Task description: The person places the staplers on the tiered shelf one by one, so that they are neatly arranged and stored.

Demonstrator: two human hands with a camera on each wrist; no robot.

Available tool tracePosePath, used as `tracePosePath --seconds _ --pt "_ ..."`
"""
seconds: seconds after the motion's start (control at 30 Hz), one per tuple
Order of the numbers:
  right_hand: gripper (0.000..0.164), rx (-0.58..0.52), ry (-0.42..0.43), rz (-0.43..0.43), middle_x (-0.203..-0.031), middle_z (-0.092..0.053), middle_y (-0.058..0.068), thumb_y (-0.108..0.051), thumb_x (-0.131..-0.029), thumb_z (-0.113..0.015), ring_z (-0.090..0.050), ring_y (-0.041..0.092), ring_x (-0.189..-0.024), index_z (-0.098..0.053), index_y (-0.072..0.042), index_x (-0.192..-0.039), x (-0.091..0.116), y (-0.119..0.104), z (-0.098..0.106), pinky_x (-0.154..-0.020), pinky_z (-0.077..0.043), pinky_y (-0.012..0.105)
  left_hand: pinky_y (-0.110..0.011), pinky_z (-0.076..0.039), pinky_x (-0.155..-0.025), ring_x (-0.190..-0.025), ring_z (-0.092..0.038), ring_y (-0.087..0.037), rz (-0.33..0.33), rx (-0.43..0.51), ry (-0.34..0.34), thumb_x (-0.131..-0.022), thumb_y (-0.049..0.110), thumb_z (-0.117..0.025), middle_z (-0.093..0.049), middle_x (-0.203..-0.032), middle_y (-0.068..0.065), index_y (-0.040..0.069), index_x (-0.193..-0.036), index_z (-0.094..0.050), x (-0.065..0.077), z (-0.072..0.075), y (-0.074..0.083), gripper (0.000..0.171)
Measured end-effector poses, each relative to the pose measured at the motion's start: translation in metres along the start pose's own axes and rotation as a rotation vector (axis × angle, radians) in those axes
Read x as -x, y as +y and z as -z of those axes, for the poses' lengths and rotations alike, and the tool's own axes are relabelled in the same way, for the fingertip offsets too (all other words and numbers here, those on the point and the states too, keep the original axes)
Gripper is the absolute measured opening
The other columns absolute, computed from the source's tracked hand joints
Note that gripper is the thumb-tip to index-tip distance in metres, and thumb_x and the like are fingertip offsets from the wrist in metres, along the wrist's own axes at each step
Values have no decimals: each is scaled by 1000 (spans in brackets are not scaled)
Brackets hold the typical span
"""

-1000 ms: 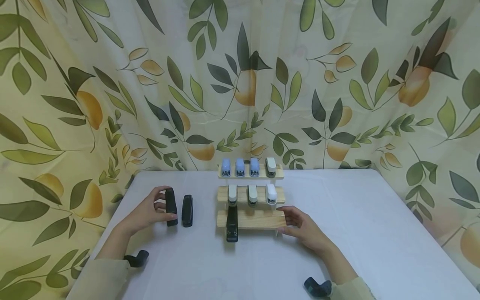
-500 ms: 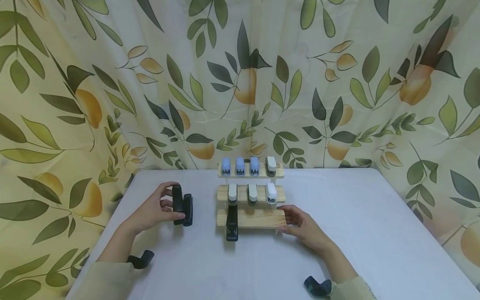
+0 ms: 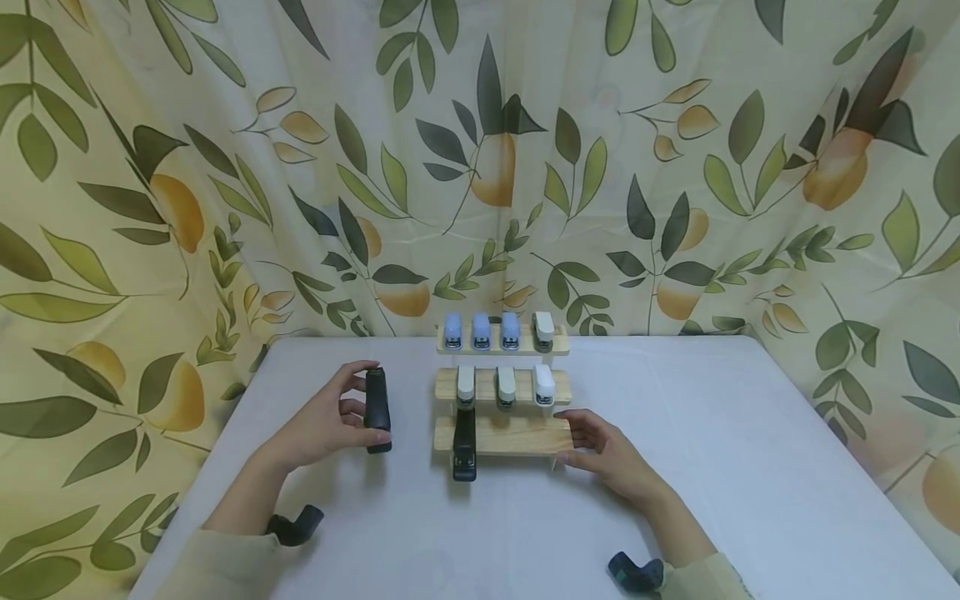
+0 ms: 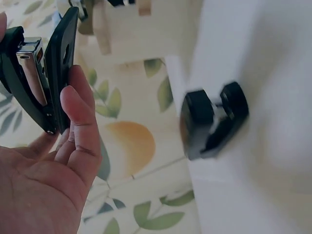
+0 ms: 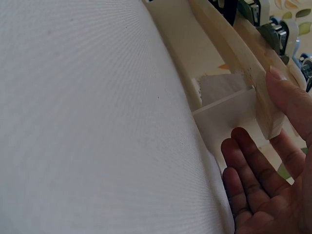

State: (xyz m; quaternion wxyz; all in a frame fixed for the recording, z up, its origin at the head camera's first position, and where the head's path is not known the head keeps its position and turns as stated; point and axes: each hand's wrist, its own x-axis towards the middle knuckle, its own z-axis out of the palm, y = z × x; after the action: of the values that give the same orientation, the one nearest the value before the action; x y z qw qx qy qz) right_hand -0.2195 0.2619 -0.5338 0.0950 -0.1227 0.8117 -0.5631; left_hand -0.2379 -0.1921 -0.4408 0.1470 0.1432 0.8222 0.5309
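My left hand [image 3: 322, 421] holds a black stapler [image 3: 377, 408] raised off the white table, thumb on one side and fingers on the other. In the left wrist view its metal magazine shows between the two black arms. A second black stapler [image 4: 214, 122] sits on the table beyond that hand; the held one covers it in the head view. My right hand [image 3: 615, 462] grips the right end of a tiered wooden rack's lowest shelf [image 3: 517, 437], the thumb [image 5: 287, 100] on top and a finger underneath. Another black stapler [image 3: 464, 446] lies at that shelf's left end, its front overhanging.
Three small pale staplers [image 3: 506, 387] stand on the middle shelf. The top shelf carries three blue mini staplers [image 3: 481, 332] and a pale one [image 3: 543, 332]. Behind the white table [image 3: 420, 542] hangs a leaf-patterned curtain [image 3: 480, 167]. Black devices [image 3: 295, 527] are worn at both wrists.
My left hand has carried the held stapler rightward, from the left of the second black stapler to in front of it in the head view. The right hand stays at the shelf end.
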Motion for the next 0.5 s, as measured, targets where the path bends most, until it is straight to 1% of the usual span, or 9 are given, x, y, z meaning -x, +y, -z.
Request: tracePosePath --seconds 0.2,0.3,0.5 --pt "62 -2 1 -5 -139 -59 15 -24 -89 -82 -60 28 -120 -54 -12 -143 0 1 0 -98 -51 22 -31 -60 -82 -94 -70 -26 -19 27 -31 -76 22 -94 -39 -144 -19 29 -157 -27 2 -11 15 105" --pt "62 2 1 -5 -138 -60 15 -24 -89 -82 -60 28 -120 -54 -12 -143 -1 1 0 -98 -51 22 -31 -60 -82 -95 -70 -26 -40 12 -37 -76 23 -94 -41 -143 -18 31 -157 -28 3 -17 21 105" --pt "62 6 2 3 -139 -60 15 -24 -89 -83 -60 29 -120 -54 -13 -142 -1 1 0 -98 -51 22 -33 -60 -82 -96 -68 -25 -64 -15 -25 -74 28 -96 -44 -143 -16 33 -157 -30 3 -27 32 106"
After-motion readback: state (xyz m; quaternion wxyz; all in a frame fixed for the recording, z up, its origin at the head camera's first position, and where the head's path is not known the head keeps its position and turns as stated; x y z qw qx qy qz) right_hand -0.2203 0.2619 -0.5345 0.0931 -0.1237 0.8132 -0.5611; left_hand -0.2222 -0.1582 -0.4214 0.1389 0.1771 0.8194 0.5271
